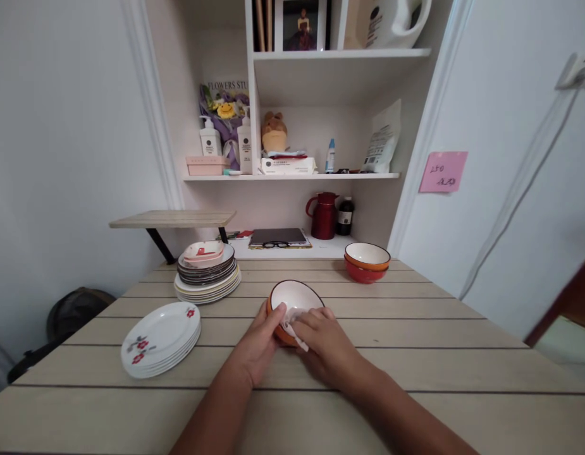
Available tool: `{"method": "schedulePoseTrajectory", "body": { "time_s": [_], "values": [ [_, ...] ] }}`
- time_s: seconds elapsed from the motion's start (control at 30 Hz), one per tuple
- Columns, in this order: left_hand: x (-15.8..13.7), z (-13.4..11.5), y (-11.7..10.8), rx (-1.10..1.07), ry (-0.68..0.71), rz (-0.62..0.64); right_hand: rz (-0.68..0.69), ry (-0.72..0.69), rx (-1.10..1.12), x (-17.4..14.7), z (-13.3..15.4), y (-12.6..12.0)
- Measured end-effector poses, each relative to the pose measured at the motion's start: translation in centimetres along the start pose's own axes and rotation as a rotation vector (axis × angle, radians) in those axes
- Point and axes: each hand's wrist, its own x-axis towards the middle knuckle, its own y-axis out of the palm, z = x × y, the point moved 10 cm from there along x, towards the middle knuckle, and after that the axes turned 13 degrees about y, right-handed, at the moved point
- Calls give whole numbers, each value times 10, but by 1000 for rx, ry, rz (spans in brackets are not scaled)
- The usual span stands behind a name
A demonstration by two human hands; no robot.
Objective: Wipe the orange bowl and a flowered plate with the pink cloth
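Observation:
An orange bowl with a white inside and a dark rim [299,294] is tilted toward me over the front middle of the table. My left hand [262,338] grips its left side, thumb over the rim. Inside the bowl, my right hand [324,335] is closed on a white tissue or cloth [299,341], pressing it against the inner wall. Part of the white piece hangs over the near rim. The fingers under the bowl are hidden.
Stacked bowls [367,264], orange over red, stand at the back right. White flowered plates [162,338] lie stacked at left; behind them rises a taller stack of plates [207,281] topped by small pink dishes [203,253]. A red jug [324,216] and a laptop [279,237] sit at the back.

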Motion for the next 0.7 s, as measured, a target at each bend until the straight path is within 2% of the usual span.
{"method": "schedulePoseTrajectory", "body": {
  "time_s": [0.17, 0.3, 0.53, 0.6, 0.7],
  "values": [
    [3, -1, -8, -40, 11, 11, 38, -14, -6, -2, -10, -8],
    [5, 1, -14, -64, -7, 37, -9, -58, -84, -5, -16, -16],
    [4, 9, -12, -122, -121, 12, -90, -148, -122, -4, 7, -6],
    [4, 8, -7, -120, -98, 24, -79, -128, -130, -3, 10, -4],
    [3, 7, 1, -95, -38, 46, -44, -10, -93, 2, 2, -6]
  ]
}}
